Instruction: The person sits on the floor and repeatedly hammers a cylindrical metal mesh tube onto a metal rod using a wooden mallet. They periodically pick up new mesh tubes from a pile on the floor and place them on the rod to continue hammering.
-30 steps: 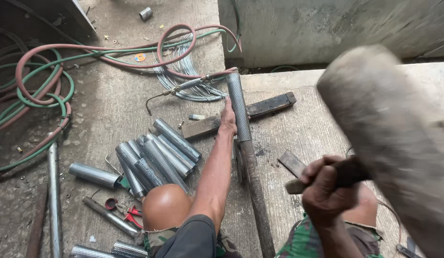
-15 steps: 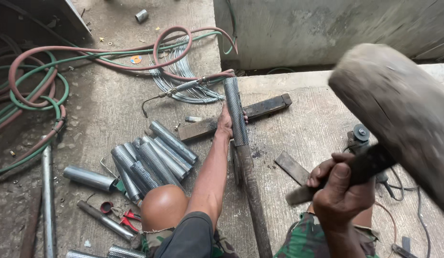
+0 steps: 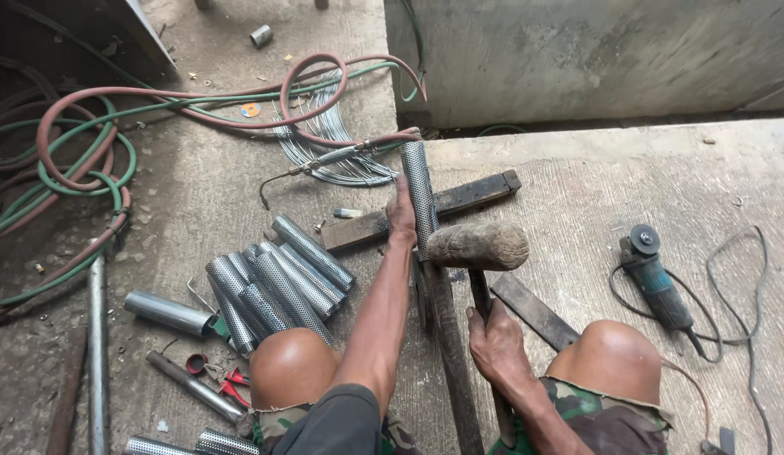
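My left hand grips a perforated metal tube that is slid over a long dark steel bar lying across a dark wooden beam. My right hand holds the handle of a heavy mallet, whose cylindrical head is down against the lower end of the tube. Both my knees frame the bar at the bottom of the view.
A pile of several perforated tubes lies left of my left arm, with plain pipes and red-handled pliers nearby. Red and green hoses and a wire coil cover the far left. An angle grinder lies right.
The mallet swung down from raised near the camera onto the tube's end. My left hand kept its hold on the tube.
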